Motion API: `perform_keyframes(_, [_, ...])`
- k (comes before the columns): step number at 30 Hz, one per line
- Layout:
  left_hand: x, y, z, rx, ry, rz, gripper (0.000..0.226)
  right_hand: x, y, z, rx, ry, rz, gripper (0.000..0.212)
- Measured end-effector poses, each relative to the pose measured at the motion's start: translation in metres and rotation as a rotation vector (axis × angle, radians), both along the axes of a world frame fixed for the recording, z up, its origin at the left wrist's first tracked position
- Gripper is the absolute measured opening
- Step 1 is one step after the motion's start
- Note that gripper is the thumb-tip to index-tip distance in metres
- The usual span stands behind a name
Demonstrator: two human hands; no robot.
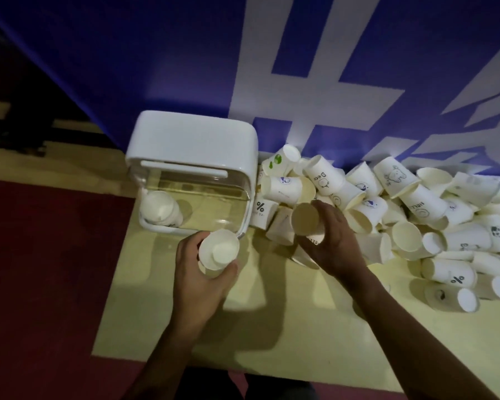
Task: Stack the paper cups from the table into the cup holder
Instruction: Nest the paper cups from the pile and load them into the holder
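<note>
A white cup holder [191,140] with a clear front stands at the table's far left; a short stack of cups [159,210] lies inside it at its left end. My left hand [197,272] grips a small stack of white paper cups [218,249], mouth up, just in front of the holder's right corner. My right hand [334,241] holds one paper cup [306,219] with its open mouth turned toward me, at the left edge of a large heap of loose paper cups [416,215] spread over the right half of the table.
The pale yellow table [272,321] runs out at its left edge over a dark red floor [41,269]. A blue and white banner [243,67] hangs right behind the holder and the heap. Several cups lie near the right front.
</note>
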State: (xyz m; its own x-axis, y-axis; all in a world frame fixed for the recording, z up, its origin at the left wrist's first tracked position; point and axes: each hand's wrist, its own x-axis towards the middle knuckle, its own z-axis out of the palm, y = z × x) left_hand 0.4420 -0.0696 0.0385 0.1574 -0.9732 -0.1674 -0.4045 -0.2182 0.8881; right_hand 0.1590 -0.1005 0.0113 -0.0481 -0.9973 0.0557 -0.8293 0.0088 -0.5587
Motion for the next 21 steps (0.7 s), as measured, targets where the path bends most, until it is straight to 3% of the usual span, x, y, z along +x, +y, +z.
perform_keyframes(4, [0.042,-0.024,0.022,-0.137,-0.066,0.043,0.072,0.064,0.009,0.047,0.081,-0.476,-0.241,0.082])
perform_keyframes(10, [0.110,-0.076,0.035,-0.230,-0.200,0.031,0.074,0.162,0.012,0.059,0.074,-0.755,-0.313,0.067])
perform_keyframes(21, [0.141,-0.124,-0.030,-0.016,-0.233,-0.162,0.076,0.233,0.005,0.058,0.009,-0.723,-0.411,0.069])
